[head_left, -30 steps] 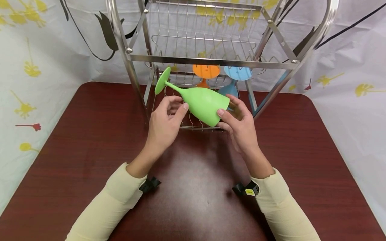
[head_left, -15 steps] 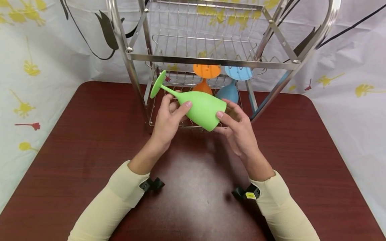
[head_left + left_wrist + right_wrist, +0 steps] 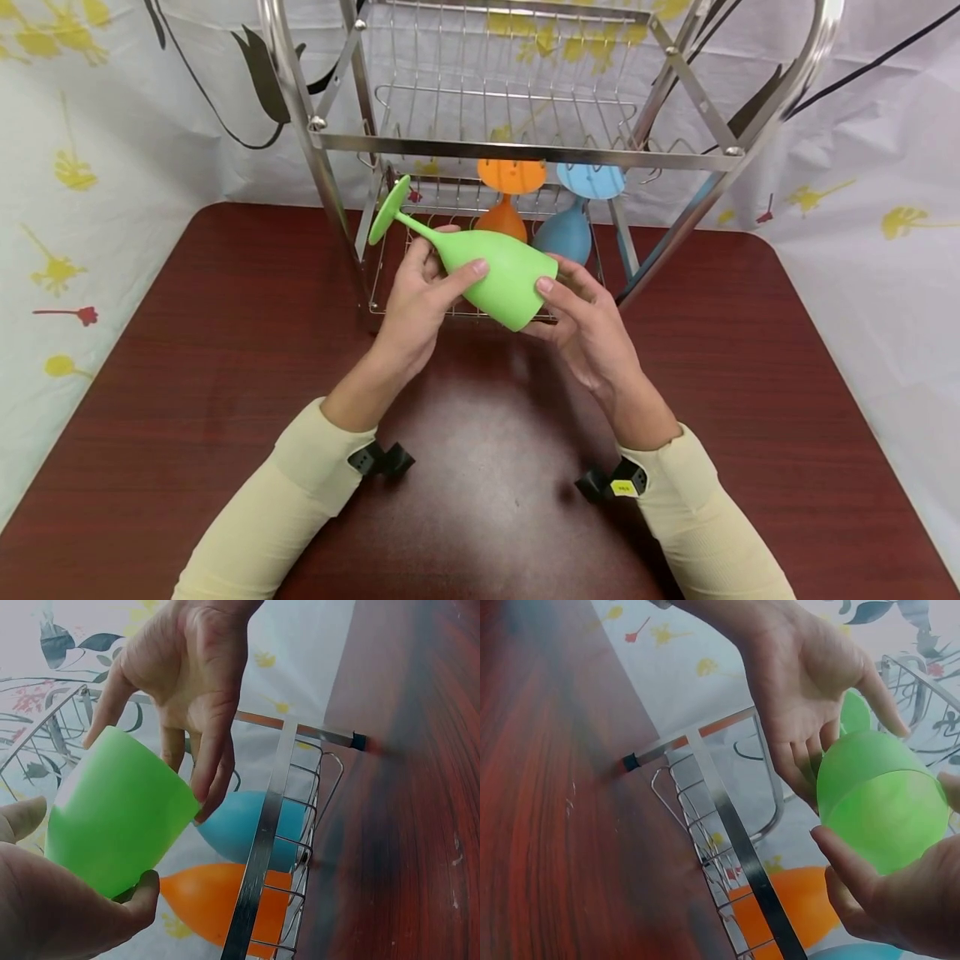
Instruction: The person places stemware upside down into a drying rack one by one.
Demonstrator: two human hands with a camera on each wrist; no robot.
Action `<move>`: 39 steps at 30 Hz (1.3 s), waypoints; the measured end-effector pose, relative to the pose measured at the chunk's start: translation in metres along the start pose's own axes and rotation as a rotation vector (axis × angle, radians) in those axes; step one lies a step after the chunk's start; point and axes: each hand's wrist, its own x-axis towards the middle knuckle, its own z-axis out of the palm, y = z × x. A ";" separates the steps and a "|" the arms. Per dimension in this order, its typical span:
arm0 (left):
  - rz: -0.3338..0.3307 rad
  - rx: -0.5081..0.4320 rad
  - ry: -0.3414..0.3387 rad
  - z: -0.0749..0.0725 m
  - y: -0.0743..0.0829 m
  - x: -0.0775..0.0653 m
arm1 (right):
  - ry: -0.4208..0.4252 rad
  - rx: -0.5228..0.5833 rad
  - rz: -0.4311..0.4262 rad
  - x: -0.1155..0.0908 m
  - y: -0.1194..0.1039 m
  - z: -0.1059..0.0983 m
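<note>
Both hands hold a green plastic goblet [image 3: 498, 271] in front of the dish rack, tilted on its side with its foot up at the left and its mouth toward the lower right. My left hand [image 3: 420, 300] grips the bowl near the stem, thumb lying along the near side. At the rim, my right hand [image 3: 588, 321] pinches the bowl between thumb and fingers. The right wrist view looks into the hollow of the goblet [image 3: 889, 817]. Behind it, an orange goblet [image 3: 502, 218] and a blue goblet [image 3: 566, 233] stand upside down on the lower tier.
The two-tier metal dish rack [image 3: 525, 152] stands at the back of the dark red wooden table [image 3: 480, 500]. Its upper wire tier overhangs the upside-down goblets. A white patterned sheet [image 3: 135, 125] hangs behind and at both sides.
The green goblet has come slightly left and toward the person, away from the rack. My left hand has closed from the stem end onto the bowl, its thumb now farther along it.
</note>
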 end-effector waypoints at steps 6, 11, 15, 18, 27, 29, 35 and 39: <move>-0.002 0.024 -0.003 0.000 -0.001 0.000 | -0.017 0.041 0.043 0.000 0.001 -0.001; -0.001 0.027 0.013 0.000 -0.002 0.000 | -0.019 0.040 0.046 0.001 0.002 -0.001; 0.006 0.026 0.016 0.001 -0.002 0.000 | -0.014 0.029 0.044 0.001 0.002 -0.002; 0.018 0.037 0.016 0.001 -0.002 0.000 | -0.001 0.021 0.042 0.000 0.001 -0.002; 0.094 0.155 0.067 -0.002 -0.001 -0.002 | 0.115 -0.143 -0.127 -0.004 0.001 -0.005; 0.108 0.170 0.074 -0.002 -0.001 -0.002 | 0.139 -0.213 -0.191 -0.005 0.001 -0.006; 0.166 0.203 0.089 -0.001 -0.004 -0.002 | 0.242 -0.497 -0.405 -0.008 -0.001 -0.009; 0.219 0.279 0.084 -0.003 -0.005 -0.002 | 0.306 -0.625 -0.509 -0.010 -0.004 -0.012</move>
